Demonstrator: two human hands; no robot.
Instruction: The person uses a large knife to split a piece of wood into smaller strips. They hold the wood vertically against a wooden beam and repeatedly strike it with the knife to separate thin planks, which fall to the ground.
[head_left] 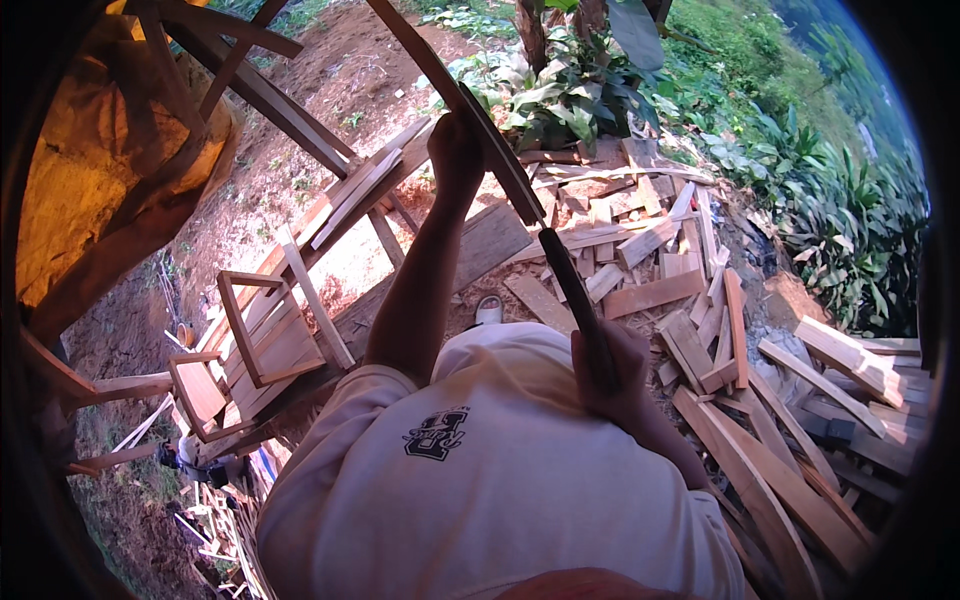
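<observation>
Pale sawn planks (pixel 650 242) lie heaped nearby; the left hand (pixel 457 152) clenches a long brown wooden strip (pixel 430 65), slanting down-right toward the slim dark tool (pixel 568 278) the right hand (pixel 622 368) grasps.

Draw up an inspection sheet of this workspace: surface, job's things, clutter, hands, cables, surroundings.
Surface: broad grey-brown wooden plank, partly hidden.
Job's things: long, narrow brown wooden strip, slanting; its lower end is near the upper tip of a dark, slim rod-shaped object, contact unclear.
Clutter: scattered pale-brown wooden offcuts, mostly on the right.
Hands: left hand closed around the strip; right hand closed around the rod-shaped object.
Cables: nothing seen that is plainly one.
Surroundings: bare brown soil, green leafy plants, orange sheet.
</observation>
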